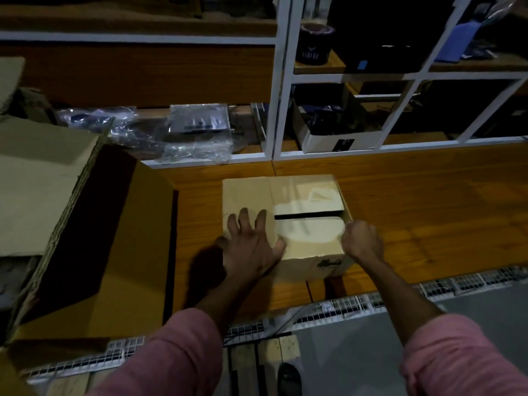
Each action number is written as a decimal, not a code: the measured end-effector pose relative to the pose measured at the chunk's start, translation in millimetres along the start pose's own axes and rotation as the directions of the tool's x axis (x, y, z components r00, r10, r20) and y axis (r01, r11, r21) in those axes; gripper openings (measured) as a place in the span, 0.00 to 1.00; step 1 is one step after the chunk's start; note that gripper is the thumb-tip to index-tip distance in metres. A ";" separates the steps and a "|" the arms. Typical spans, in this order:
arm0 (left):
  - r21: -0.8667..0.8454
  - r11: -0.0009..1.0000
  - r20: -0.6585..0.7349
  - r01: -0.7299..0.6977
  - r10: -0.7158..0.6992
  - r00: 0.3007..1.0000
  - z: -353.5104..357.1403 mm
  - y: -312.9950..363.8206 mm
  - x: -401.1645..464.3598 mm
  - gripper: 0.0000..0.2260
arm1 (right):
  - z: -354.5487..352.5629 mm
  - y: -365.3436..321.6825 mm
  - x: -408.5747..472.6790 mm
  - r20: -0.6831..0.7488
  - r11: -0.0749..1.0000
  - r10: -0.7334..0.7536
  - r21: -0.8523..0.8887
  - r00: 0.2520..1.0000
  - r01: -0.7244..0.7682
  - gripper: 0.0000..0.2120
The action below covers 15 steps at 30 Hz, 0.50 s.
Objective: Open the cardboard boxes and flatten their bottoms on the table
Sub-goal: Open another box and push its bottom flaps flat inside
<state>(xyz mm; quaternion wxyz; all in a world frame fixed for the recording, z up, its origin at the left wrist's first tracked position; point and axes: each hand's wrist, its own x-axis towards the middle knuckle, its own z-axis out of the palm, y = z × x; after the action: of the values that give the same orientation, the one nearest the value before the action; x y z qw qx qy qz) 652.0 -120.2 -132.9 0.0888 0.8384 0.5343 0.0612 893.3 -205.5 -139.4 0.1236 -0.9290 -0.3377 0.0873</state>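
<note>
1. A small cardboard box (285, 221) stands on the wooden table (414, 201), near its front edge and about midway across.
2. The top flaps of the box are folded down, with a dark narrow gap between two of them on the right half.
3. The left hand (251, 247) lies flat on the near-left part of the box top, fingers spread and straight, pressing on the flap.
4. The right hand (361, 240) is at the near-right corner of the box, fingers curled into a fist against the edge; whether it grasps the flap edge cannot be told.
5. Both arms wear pink sleeves (468, 358).
6. A much larger open cardboard box (94, 238) stands to the left, its flaps raised and its inside dark.
7. Clear plastic bags (197, 132) lie at the far side of the table, left of centre.
8. A white-framed shelf (400, 75) with dark items rises behind the table on the right.
</note>
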 end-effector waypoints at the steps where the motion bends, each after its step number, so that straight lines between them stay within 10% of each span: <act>1: 0.013 1.000 0.001 -0.001 0.001 1.000 1.3 9.2 1.5 0.36 | -2.2 6.6 4.0 -0.012 1.000 -0.009 -0.022 1.000 0.009 0.09; 8: 0.023 1.000 0.014 0.013 -0.014 1.000 8.2 38.2 9.7 0.35 | -16.0 14.7 22.1 -0.182 0.965 -0.237 -0.155 0.954 0.210 0.17; 15: -0.259 0.963 0.060 0.077 -0.064 0.996 -15.0 43.4 17.8 0.38 | 5.8 -42.5 -27.5 -0.056 0.812 -0.582 0.019 0.811 0.583 0.19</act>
<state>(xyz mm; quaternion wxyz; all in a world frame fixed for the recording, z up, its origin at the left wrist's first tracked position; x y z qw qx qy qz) 694.9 -120.8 -108.8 0.2140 0.8012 0.5487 0.1062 845.4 -190.8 -130.6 0.1690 -0.7805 -0.6012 0.0291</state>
